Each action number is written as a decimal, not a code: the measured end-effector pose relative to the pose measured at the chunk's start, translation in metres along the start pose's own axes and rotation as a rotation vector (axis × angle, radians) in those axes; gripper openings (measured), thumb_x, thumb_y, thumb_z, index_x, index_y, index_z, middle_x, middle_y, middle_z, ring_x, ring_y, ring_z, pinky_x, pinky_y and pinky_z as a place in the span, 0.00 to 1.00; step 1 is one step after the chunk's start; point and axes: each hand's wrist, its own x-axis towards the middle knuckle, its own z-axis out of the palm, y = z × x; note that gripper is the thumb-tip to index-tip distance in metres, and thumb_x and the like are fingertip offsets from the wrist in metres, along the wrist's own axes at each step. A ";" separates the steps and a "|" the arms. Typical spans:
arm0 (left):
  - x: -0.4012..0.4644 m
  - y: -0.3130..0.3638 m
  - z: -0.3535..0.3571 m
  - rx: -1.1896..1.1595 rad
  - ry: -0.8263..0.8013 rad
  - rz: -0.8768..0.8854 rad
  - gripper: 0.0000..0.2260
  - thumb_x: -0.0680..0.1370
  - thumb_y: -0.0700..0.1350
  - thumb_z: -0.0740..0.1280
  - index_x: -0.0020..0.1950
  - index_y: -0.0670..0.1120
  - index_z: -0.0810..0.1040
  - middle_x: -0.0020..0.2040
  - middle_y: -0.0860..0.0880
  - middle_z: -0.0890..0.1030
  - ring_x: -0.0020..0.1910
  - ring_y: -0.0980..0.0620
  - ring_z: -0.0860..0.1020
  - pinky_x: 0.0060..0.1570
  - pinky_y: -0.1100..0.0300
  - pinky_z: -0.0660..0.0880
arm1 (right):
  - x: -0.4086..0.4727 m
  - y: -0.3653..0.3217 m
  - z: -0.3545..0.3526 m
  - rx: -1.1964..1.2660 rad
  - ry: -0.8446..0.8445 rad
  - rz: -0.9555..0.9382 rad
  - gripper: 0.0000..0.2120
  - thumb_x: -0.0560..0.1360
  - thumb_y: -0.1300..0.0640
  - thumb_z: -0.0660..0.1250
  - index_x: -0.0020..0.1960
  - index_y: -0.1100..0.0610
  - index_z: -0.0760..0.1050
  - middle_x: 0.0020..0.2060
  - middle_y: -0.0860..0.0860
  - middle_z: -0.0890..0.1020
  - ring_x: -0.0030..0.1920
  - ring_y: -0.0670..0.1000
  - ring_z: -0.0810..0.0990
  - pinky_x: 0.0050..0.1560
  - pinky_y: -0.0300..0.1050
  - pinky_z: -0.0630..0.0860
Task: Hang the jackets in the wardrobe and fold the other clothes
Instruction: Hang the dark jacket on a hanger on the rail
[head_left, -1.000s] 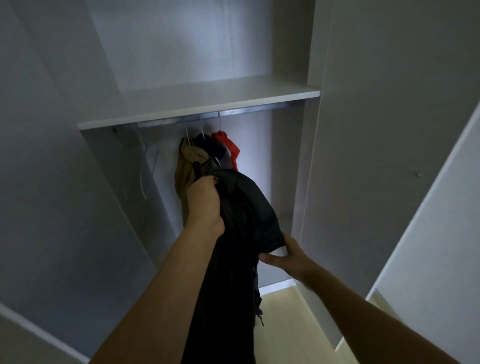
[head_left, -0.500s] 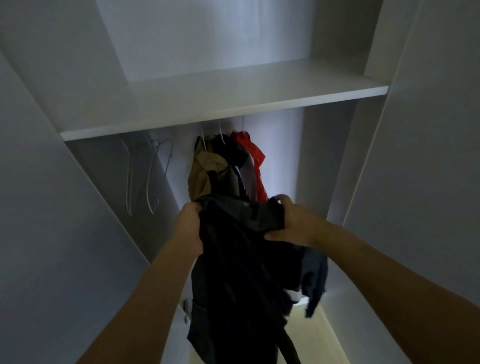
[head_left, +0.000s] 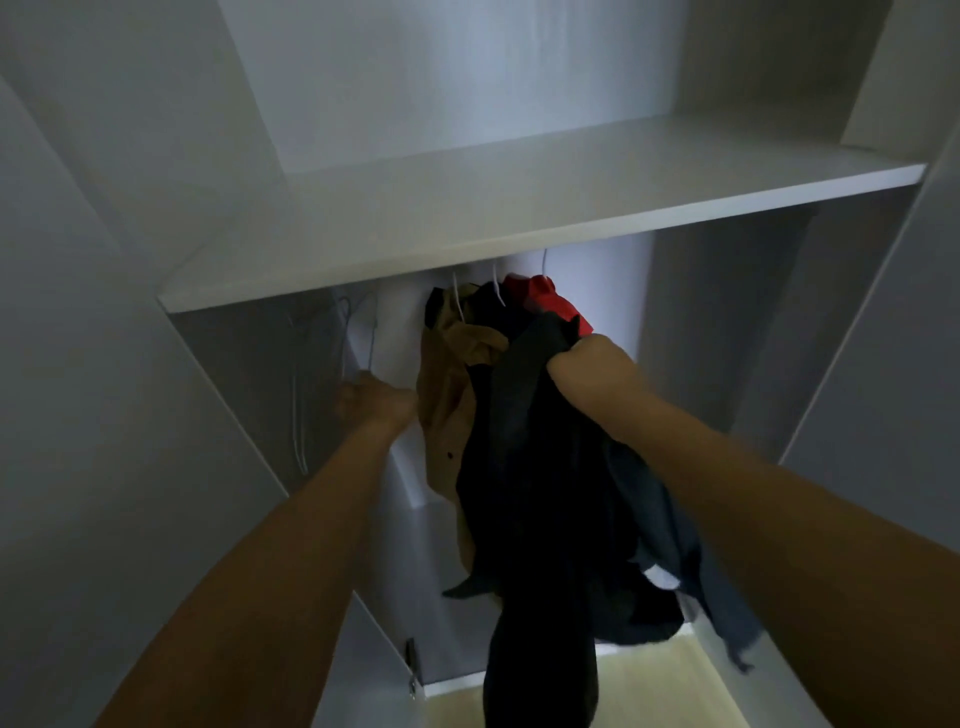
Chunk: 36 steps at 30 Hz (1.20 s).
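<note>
Up high, a white shelf (head_left: 519, 218) is sticking out across the wardrobe (head_left: 104, 415), and its front edge is sitting just above the hanging clothes. Under that shelf there is open room on the left side, where a few empty wire hangers (head_left: 332, 374) are dangling close to the left wall. On the right side there is more open room between the clothes and the right wall. Down low, a strip of pale yellow floor (head_left: 649, 686) is showing. In the middle, a tan jacket (head_left: 452, 374) is hanging on a white hanger, a dark piece is hanging next to it, and a red jacket (head_left: 545, 301) is peeking out behind. The right hand (head_left: 592, 374) is curling into a fist and gripping the top of a black jacket (head_left: 535, 493), holding it up just in front of the red one. The black jacket is drooping down long and loose between the two arms, touching the tan jacket on its left side. The left hand (head_left: 374, 402) is reaching into the open room on the left, just beside the tan jacket and right at the bottom of one wire hanger. It is blurry, so I cannot tell if its fingers are holding that hanger or only touching it.
</note>
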 end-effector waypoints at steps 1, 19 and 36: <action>0.018 -0.010 -0.005 -0.057 0.123 -0.074 0.34 0.78 0.48 0.64 0.78 0.39 0.51 0.77 0.36 0.56 0.75 0.36 0.57 0.71 0.43 0.58 | 0.003 -0.003 0.002 -0.031 0.007 -0.011 0.12 0.75 0.61 0.61 0.33 0.56 0.66 0.31 0.51 0.72 0.31 0.49 0.71 0.28 0.39 0.62; 0.030 -0.027 -0.018 -0.356 0.307 0.049 0.13 0.83 0.42 0.54 0.42 0.51 0.73 0.42 0.50 0.75 0.53 0.45 0.76 0.42 0.62 0.70 | 0.010 0.007 -0.001 -0.445 -0.011 -0.080 0.06 0.76 0.57 0.63 0.42 0.58 0.70 0.33 0.51 0.72 0.33 0.49 0.74 0.35 0.40 0.71; -0.357 -0.028 -0.074 -0.042 0.258 0.151 0.14 0.82 0.45 0.60 0.41 0.40 0.77 0.29 0.50 0.73 0.31 0.52 0.72 0.29 0.60 0.62 | -0.040 0.057 -0.045 0.177 -0.241 0.315 0.19 0.80 0.59 0.60 0.69 0.65 0.67 0.65 0.60 0.72 0.66 0.58 0.71 0.64 0.45 0.69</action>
